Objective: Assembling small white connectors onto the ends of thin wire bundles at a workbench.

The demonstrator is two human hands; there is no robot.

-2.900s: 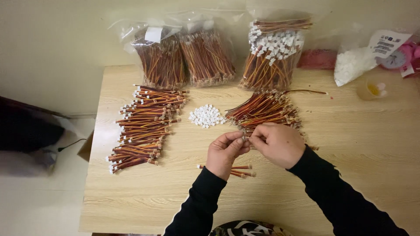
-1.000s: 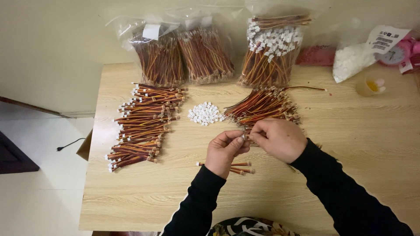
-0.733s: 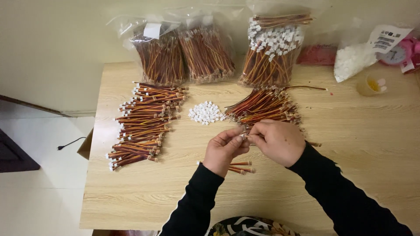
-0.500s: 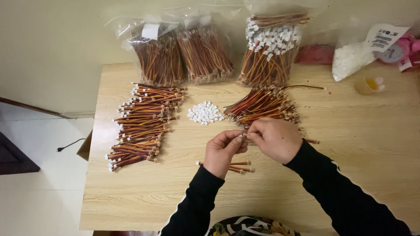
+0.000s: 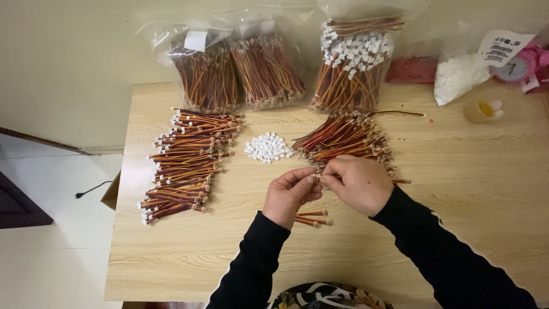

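Together, both hands point(image 5: 326, 189) pinched on perhaps one wire piece point(image 5: 318, 177); three bags point(image 5: 274, 68) behind.

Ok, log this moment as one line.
left hand: pinching small part | right hand: pinching same spot, fingertips meeting | white connectors: piled beyond hands | wire bundle: fanned behind right hand

Small wire piece point(image 5: 316, 176) pinched between both hands' fingertips, above loose wire pile point(image 5: 343, 137)

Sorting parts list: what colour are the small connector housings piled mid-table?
White, a loose pile of small connector housings on the wooden table; head view.
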